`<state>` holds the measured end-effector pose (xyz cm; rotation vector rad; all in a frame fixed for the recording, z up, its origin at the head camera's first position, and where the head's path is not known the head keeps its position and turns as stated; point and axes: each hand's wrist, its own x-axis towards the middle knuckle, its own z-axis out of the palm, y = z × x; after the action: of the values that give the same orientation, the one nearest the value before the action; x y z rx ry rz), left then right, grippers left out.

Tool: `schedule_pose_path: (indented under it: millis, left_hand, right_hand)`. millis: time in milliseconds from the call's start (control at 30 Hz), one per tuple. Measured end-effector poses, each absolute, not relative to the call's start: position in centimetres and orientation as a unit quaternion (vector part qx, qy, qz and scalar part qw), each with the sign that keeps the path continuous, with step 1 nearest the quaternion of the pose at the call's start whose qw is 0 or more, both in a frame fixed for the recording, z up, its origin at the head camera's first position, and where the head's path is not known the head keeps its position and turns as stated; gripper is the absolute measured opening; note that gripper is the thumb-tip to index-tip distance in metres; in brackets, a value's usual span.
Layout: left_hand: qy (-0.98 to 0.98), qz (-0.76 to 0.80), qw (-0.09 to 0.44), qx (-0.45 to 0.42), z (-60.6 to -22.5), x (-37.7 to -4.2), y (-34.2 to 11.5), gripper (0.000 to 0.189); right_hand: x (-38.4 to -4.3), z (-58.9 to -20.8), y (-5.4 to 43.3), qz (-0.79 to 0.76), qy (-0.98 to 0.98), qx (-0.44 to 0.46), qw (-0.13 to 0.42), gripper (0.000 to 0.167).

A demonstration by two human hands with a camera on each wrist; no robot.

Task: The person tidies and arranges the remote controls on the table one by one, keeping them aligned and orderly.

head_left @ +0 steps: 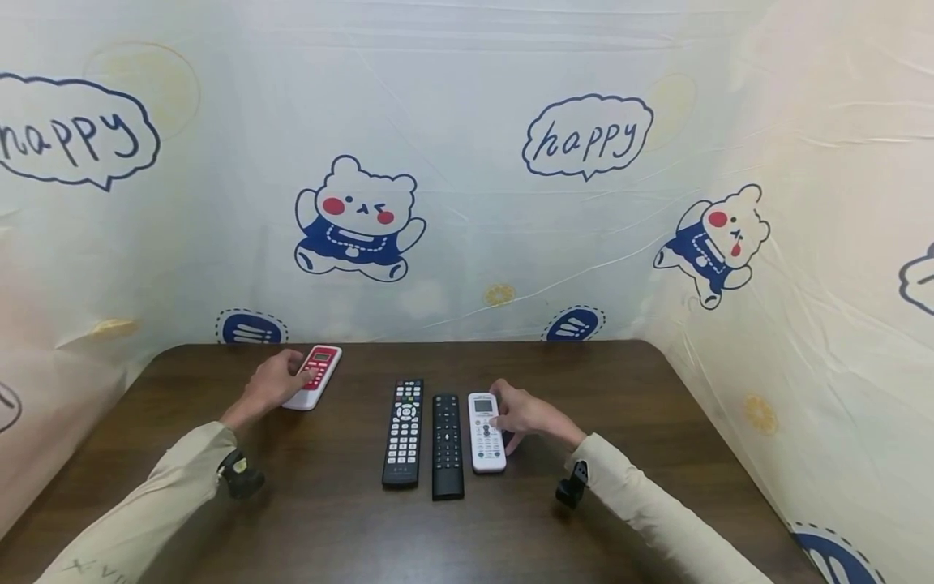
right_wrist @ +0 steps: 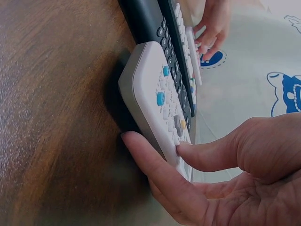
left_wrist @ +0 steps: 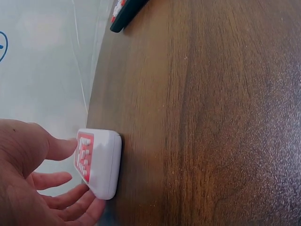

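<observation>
At the back left of the table, my left hand grips a white remote control with a red button panel. In the left wrist view, the thumb lies at the red panel and the fingers curl along the side edge. My right hand holds a white remote control with a small screen from its right side. Its thumb presses on the button face, seen in the right wrist view, while the fingers are at the side and lower edge. That remote's blue buttons face up.
A black remote with white buttons and a slimmer all-black remote lie side by side between the hands on the brown wooden table. A printed curtain with bears and "happy" bubbles hangs behind and along the sides.
</observation>
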<state>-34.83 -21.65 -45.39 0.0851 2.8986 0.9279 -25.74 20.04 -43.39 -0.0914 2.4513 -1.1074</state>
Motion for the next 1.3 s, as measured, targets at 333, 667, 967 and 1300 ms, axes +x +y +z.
schedule_pose_path:
  millis: [333,667,967,1300]
  left_hand:
    - [0.957,0.282,0.055,0.039,-46.5,-35.4,-21.9,0.074]
    - [0.947,0.317,0.042,0.013,-46.4,-34.8,-21.3,0.080]
    - [0.913,0.394,0.105,-0.019,-46.4,-35.1,-21.9,0.066]
    - [0.823,0.517,0.227,-0.060,-44.5,-35.0,-22.6,0.070]
  right_hand:
    - [-25.7,-43.3,20.0,-0.400,0.888,-0.033,0.223,0.050]
    - [-25.8,-43.5,20.3,-0.396,0.892,-0.038,0.213,0.049]
    - [-25.6,-43.7,20.3,-0.402,0.889,-0.038,0.215,0.049]
    - [-25.6,-43.7,20.3,-0.408,0.886,-0.035,0.217,0.049]
